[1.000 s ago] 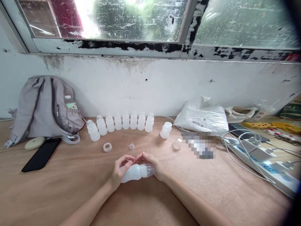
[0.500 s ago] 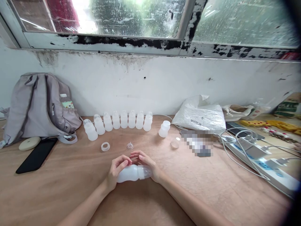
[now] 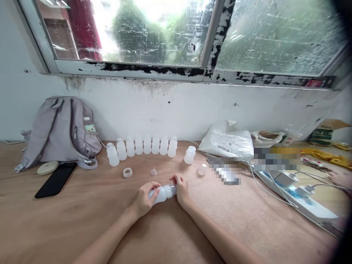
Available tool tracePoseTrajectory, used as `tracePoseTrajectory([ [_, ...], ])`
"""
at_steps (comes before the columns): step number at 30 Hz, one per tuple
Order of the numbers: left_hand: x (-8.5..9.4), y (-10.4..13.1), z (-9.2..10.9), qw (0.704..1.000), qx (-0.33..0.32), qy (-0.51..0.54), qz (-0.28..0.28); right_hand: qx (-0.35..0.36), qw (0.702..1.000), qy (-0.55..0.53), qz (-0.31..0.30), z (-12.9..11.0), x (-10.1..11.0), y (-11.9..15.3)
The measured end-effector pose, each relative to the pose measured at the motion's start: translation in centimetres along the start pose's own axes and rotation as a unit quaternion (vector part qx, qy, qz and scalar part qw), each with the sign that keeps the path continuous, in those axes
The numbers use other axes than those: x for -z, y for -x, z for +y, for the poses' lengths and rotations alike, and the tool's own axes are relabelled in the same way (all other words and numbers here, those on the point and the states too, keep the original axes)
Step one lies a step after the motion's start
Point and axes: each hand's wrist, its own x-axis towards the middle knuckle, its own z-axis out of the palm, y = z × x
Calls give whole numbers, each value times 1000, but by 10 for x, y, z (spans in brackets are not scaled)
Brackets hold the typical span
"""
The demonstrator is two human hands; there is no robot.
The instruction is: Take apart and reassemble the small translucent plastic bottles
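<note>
A frosted white baby bottle (image 3: 160, 195) with a clear cap lies on its side just above the table, its capped end to the right. My left hand (image 3: 146, 197) is wrapped round the bottle's body. At the other end, my right hand (image 3: 182, 189) presses against the clear cap with its fingers curled; part of the cap is hidden. Beyond the hands lie a collar ring (image 3: 127, 172), a clear nipple (image 3: 153, 171) and a clear cap (image 3: 201, 170). An open-topped bottle (image 3: 189, 155) stands farther right.
Several capped bottles (image 3: 147, 145) stand in a row by the wall. On the left are a grey backpack (image 3: 59, 132), a black phone (image 3: 56, 180) and a round cream object (image 3: 47, 168). On the right lie a plastic bag (image 3: 227, 141) and a power strip (image 3: 316, 205) with cables. Another person's hand (image 3: 339, 178) shows at the right edge.
The view has tilted up and shifted a little. The held bottle has turned so its capped end points slightly up and away. My right hand's fingers have drawn back and curled by the cap.
</note>
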Motion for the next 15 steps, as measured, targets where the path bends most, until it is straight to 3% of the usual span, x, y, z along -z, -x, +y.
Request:
tracePoseTrajectory([
  [5, -1, 7, 0, 997, 0, -77, 9, 14, 1000, 3, 24, 1, 1, 0],
  [10, -1, 14, 3, 998, 6, -42, 40, 23, 999, 1, 42, -5, 3, 7],
  [13, -2, 15, 2, 998, 20, -22, 59, 32, 999, -1, 14, -13, 6, 14],
  [15, -1, 15, -1, 997, 30, -22, 73, 32, 998, -5, -51, -18, 10, 21],
])
